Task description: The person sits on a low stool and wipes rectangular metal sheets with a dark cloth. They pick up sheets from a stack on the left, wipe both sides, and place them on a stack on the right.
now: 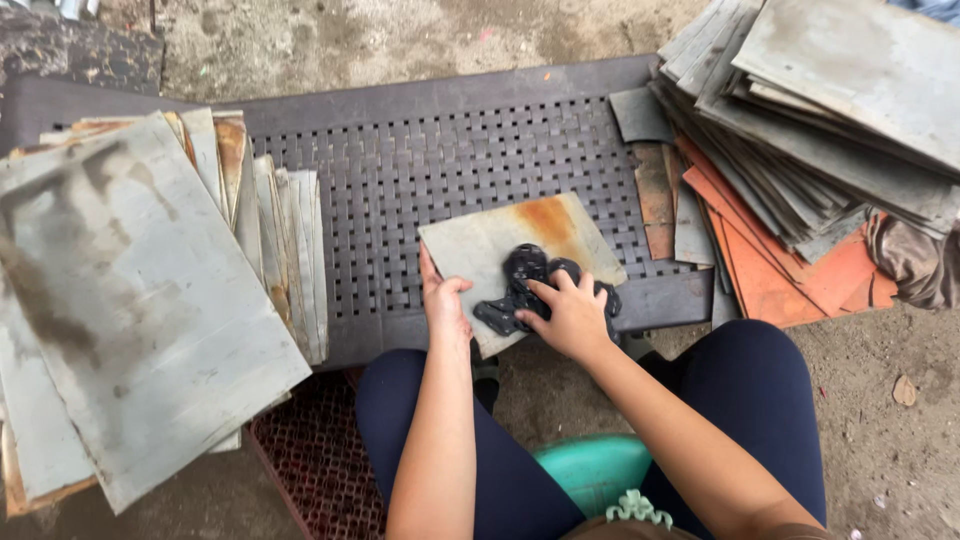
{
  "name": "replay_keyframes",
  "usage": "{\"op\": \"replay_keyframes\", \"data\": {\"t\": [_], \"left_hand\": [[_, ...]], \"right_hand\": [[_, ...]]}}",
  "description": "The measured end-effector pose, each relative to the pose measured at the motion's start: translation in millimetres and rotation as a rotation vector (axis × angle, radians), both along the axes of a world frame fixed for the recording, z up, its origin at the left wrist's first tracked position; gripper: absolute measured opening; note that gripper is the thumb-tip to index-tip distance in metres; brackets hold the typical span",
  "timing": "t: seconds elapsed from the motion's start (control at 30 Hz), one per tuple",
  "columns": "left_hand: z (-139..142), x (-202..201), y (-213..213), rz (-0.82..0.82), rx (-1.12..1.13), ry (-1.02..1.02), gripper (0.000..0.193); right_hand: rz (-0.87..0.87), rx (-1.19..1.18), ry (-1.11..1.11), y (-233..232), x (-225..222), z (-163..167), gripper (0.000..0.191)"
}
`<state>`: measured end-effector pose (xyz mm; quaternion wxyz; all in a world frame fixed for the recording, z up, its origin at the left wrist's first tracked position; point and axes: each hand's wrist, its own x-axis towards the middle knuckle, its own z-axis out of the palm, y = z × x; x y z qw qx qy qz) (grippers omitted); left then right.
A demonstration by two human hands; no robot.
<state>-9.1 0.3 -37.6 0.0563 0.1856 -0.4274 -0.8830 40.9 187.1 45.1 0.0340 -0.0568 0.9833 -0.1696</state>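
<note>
Metal sheet (500,250), grey with an orange rust patch at its far corner, lies flat and slightly askew on the near edge of the dark lattice table (420,160), straight in front of my knees. My left hand (443,300) pins it at the near left edge, fingers curled over the rim and thumb pressed on top, pinching the sheet. My right hand (572,315) bears down on a black rag (525,280), fingers closed together over the crumpled cloth, which sits on the near middle of the sheet.

By my reckoning I am mid-wipe: the cloth has the near half under it, while the rusty corner lies beyond it. Reaching that corner calls for a firm push away from me, with my left hand holding hard so the sheet does not skate across the table.

A fanned stack of grey sheets (130,300) fills the table's left end; a taller, looser pile (820,110), grey above and orange below, slumps over the right end. A brown cloth (915,262) lies beside that pile. The floor (400,35) is bare, stained concrete. I sit low on a green stool (590,465), with a red-brown mesh crate (315,460) by my left leg.
</note>
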Motion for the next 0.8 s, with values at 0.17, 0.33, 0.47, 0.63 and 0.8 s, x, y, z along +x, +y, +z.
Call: {"op": "replay_keyframes", "data": {"t": [0.17, 0.33, 0.47, 0.63, 0.8], "left_hand": [[-8, -4, -4, -0.03, -0.006, 0.087, 0.107], [8, 5, -2, -0.057, 0.012, 0.037, 0.11], [24, 9, 2, -0.054, 0.079, -0.015, 0.112], [20, 7, 4, -0.021, 0.024, -0.024, 0.111], [8, 6, 1, -0.041, 0.006, 0.021, 0.109]], "right_hand": [[0.161, -0.028, 0.163, -27, 36, 2, 0.041], [0.097, 0.018, 0.024, -6, 28, -7, 0.04], [-0.059, 0.101, -0.033, 35, -3, -22, 0.042], [0.089, 0.163, -0.075, 21, 0, -18, 0.043], [0.269, 0.096, 0.02, -17, 27, -10, 0.045]]}}
